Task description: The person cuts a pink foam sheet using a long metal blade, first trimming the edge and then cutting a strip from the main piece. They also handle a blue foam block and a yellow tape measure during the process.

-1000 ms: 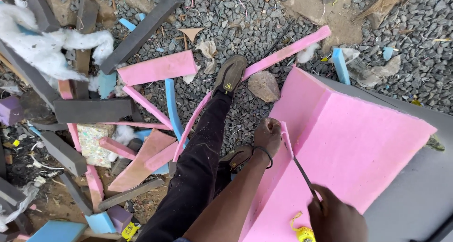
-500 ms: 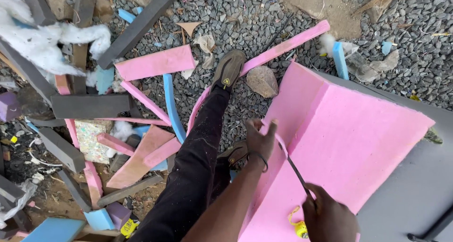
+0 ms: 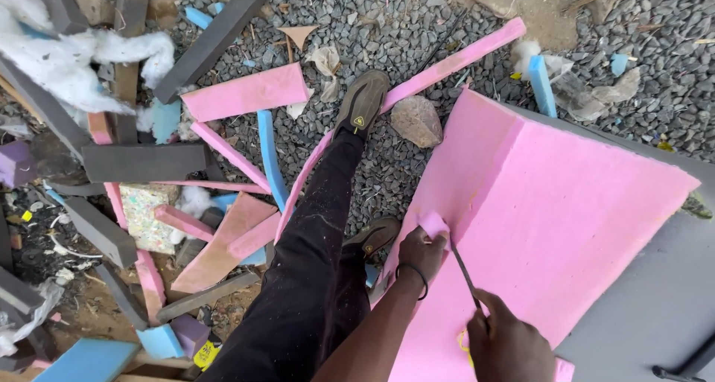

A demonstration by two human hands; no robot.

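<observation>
At the bottom centre of the frame the right hand (image 3: 510,346) closes around the yellow handle of a thin blade (image 3: 463,272), whose tip sits in the pink foam slab (image 3: 551,211). Just above it, the left hand (image 3: 421,251) pinches a cut edge strip of that slab between fingers and thumb. The slab fills the lower right, lying on a grey desk (image 3: 655,307). Left of it, two legs in dark trousers stand on gravel (image 3: 417,24). Pink, grey and blue foam offcuts (image 3: 246,91) litter the ground at left, with white stuffing (image 3: 67,62) at the upper left.
</observation>
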